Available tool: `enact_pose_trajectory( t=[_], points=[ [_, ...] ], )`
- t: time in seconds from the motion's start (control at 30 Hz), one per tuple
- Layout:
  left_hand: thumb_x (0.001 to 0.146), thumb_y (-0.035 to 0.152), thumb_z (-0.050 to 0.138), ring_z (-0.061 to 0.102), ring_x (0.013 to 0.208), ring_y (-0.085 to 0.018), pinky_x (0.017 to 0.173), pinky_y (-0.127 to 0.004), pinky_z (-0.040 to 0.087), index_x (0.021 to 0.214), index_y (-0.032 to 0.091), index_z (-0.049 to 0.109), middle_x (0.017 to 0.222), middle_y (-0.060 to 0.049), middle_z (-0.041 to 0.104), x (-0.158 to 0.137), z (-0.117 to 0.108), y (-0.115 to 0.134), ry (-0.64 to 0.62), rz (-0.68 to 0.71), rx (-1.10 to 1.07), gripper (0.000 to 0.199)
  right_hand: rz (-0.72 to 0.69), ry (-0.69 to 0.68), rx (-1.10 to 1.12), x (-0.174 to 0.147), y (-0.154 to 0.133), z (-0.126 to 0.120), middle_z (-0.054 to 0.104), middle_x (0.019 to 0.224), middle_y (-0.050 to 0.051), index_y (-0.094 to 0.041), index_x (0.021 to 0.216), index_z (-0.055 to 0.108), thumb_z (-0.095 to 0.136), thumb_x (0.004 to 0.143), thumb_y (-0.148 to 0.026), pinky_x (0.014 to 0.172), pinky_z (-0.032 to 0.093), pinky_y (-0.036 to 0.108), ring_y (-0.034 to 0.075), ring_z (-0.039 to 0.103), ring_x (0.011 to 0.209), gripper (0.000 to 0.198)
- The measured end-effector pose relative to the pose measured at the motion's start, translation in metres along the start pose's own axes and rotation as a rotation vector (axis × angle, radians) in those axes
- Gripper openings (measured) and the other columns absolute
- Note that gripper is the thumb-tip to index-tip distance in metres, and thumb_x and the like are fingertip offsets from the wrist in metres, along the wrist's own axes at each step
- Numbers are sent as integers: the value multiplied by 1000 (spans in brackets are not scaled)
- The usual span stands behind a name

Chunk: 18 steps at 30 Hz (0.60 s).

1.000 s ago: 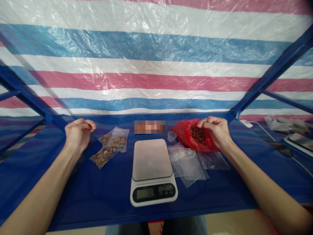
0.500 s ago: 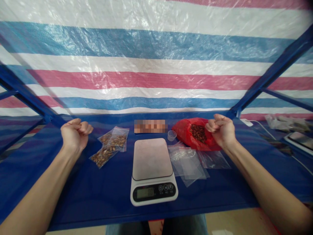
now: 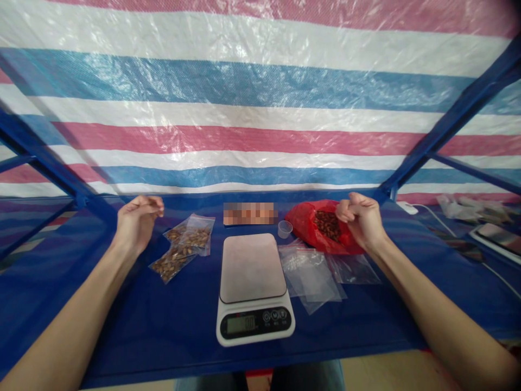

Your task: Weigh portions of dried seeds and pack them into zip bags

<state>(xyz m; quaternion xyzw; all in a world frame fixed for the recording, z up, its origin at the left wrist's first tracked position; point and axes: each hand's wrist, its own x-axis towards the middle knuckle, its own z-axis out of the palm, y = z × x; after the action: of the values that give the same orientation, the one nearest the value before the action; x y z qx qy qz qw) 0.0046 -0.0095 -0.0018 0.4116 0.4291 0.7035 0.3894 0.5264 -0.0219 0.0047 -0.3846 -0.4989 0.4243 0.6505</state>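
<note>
My left hand (image 3: 140, 222) is held up left of the filled zip bags (image 3: 183, 247), its fingers loosely curled together and nothing visible in them. Those clear bags overlap and contain brown nuts or seeds. My right hand (image 3: 364, 220) is a loose fist in front of the right side of the red plastic bag (image 3: 299, 217); I cannot tell whether it touches it. Reddish-brown pieces (image 3: 328, 225) show in that bag's mouth. Between the hands stands a white kitchen scale (image 3: 253, 269), its display reading about 0.0. A small clear cup (image 3: 285, 229) sits beside the red bag.
Flat clear zip bags (image 3: 311, 277) lie right of the scale on the blue table (image 3: 183, 336). A blurred-out orange item (image 3: 249, 214) is behind the scale. Blue frame posts (image 3: 448, 122) flank a striped sheet (image 3: 244, 141). Another scale (image 3: 499, 239) and a cable are far right.
My left hand has moved inward and its fist has loosened, with the fingers tipping to the right. My right hand has shifted slightly left and loosened a little. The view has tilted slightly.
</note>
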Motion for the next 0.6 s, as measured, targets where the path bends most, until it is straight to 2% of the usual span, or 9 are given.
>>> enact_pose_trajectory(
  t=[0.03, 0.1, 0.2, 0.27, 0.33, 0.4, 0.47, 0.53, 0.6],
  points=[
    [52, 3, 75, 56, 63, -9, 57, -21, 45, 56, 16, 48, 69, 0, 62, 2, 0, -2, 7, 8, 8, 31, -13, -11, -14, 0, 0, 2, 44, 50, -3, -26, 59, 37, 67, 58, -9, 47, 30, 30, 13, 36, 48, 34],
    [49, -1, 79, 50, 59, -5, 57, -17, 44, 61, 15, 53, 66, 5, 54, 4, -1, -5, 35, 29, 25, 33, -28, -11, -41, 2, 1, 5, 58, 66, -1, -25, 68, 51, 70, 60, -9, 52, 39, 30, 15, 49, 59, 26],
    [46, -5, 79, 42, 52, -3, 53, -15, 43, 64, 16, 53, 59, 10, 39, 7, -3, -5, 58, 52, 35, 38, -55, 29, -76, 3, 4, 8, 59, 82, -2, -25, 84, 66, 77, 59, -7, 57, 43, 26, 13, 52, 69, 33],
    [48, -4, 79, 44, 52, -4, 49, -15, 41, 68, 16, 57, 62, 9, 44, 7, -4, -3, 44, 49, 30, 36, -54, 49, -83, 3, 7, 8, 50, 78, -5, -26, 91, 69, 80, 57, -4, 56, 42, 22, 11, 47, 67, 42],
    [51, -4, 79, 53, 58, -7, 52, -17, 49, 79, 16, 64, 68, 6, 57, 6, -4, -1, 10, 51, 23, 37, -20, 54, -71, 2, 8, 7, 42, 73, -8, -29, 103, 70, 83, 57, -3, 52, 39, 21, 10, 42, 62, 54],
    [53, -5, 76, 62, 64, -10, 65, -24, 61, 92, 17, 70, 71, 4, 66, 5, -2, 1, -12, 66, 15, 45, 10, 56, -53, 2, 8, 6, 44, 73, -9, -33, 115, 68, 85, 57, -4, 46, 35, 21, 10, 40, 57, 67],
    [54, -6, 70, 62, 59, -11, 69, -29, 65, 98, 17, 72, 61, 4, 65, 4, -1, 3, -8, 90, 12, 49, 24, 50, -48, 2, 8, 5, 54, 77, -9, -36, 124, 64, 86, 57, -6, 45, 36, 23, 11, 44, 55, 77],
    [53, -5, 63, 50, 43, -9, 52, -22, 55, 92, 16, 74, 48, 6, 57, 2, -1, 6, 22, 107, 8, 45, 24, 32, -73, 2, 7, 5, 62, 80, -8, -36, 128, 62, 86, 59, -9, 51, 46, 27, 13, 53, 56, 77],
    [52, -1, 61, 34, 34, -6, 39, -17, 35, 76, 14, 73, 39, 6, 45, 2, -2, 9, 52, 119, -6, 31, 20, 11, -106, 2, 7, 5, 65, 76, -7, -35, 127, 63, 84, 63, -12, 62, 54, 31, 16, 61, 62, 71]
  ],
)
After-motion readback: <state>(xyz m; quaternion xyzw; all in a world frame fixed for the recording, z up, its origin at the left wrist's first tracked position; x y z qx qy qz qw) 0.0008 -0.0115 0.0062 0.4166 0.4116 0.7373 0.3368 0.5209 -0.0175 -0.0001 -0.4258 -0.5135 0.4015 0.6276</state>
